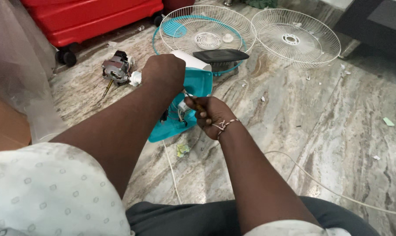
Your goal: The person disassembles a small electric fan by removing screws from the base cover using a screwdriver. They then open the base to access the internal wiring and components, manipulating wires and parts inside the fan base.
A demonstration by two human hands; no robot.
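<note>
1. The left hand [165, 72] clamps the teal fan housing [193, 94] on the marble floor [320, 126] — best kept steady.
2. The right hand [209, 116], its grip clenched on a thin tool [198, 107], should stay square to the work.
3. The open housing holds wires [180, 116] — the motor [116, 68] lies apart

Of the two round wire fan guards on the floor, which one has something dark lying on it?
The left guard, with the teal rim. A dark flat piece rests on its near edge. The right guard is all white and carries nothing dark.
</note>
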